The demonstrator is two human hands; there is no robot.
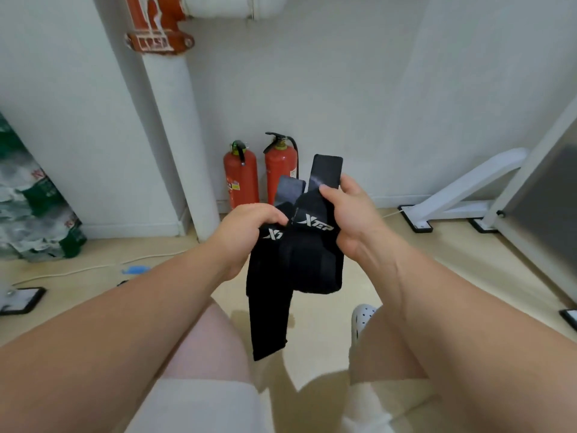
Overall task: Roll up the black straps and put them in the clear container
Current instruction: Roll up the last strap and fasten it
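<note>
Looking down, I see a glossy beige floor [321, 335] meeting plain white walls [359, 89], with two red metal fire extinguishers [241, 179] standing beside a round white column [175, 126]. The black woven straps with white XTEP lettering [307, 260] hang in the air over the floor, between the knees. Their long axis runs up and down: the flat, grey-sheened ends point up towards the wall and one loose tail dangles floorward. The left hand [249, 226] curls its fingers round one strap at its logo; the right hand [351, 214] pinches the other, thumb on front.
</note>
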